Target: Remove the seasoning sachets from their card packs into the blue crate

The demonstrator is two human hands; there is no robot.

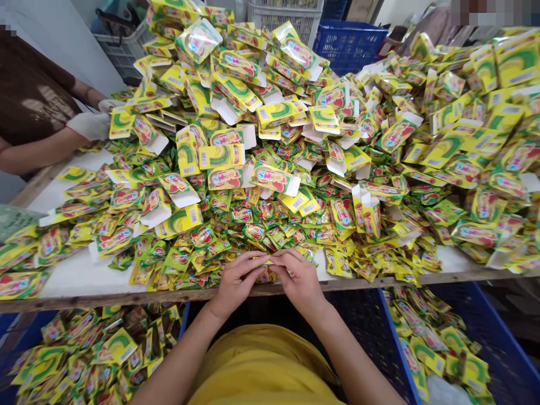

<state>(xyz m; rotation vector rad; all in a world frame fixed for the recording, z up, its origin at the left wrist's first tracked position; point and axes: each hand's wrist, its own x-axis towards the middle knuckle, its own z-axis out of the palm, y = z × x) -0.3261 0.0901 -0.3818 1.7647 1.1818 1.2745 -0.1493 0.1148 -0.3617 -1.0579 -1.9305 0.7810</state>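
Note:
At the table's front edge, my left hand point(238, 281) and my right hand point(298, 275) meet, thumbs and fingers pinched. Between the fingertips is a small yellow-green candy pack point(262, 261), mostly covered by the fingers, so I cannot tell whether it is a box or a sachet. Just beyond my hands lies a spread of small shiny candy sachets point(253, 232), green and yellow with red fruit pictures. Behind them rises a large heap of printed yellow-green cardboard candy boxes point(276, 180), several with white end flaps standing out.
Below the table edge point(139, 298), a blue crate point(504, 337) at right and another at left hold filled boxes point(120, 346). At left, a co-worker's gloved hand point(90, 125) touches the heap. Blue point(350, 42) and white crates point(287, 19) stand behind.

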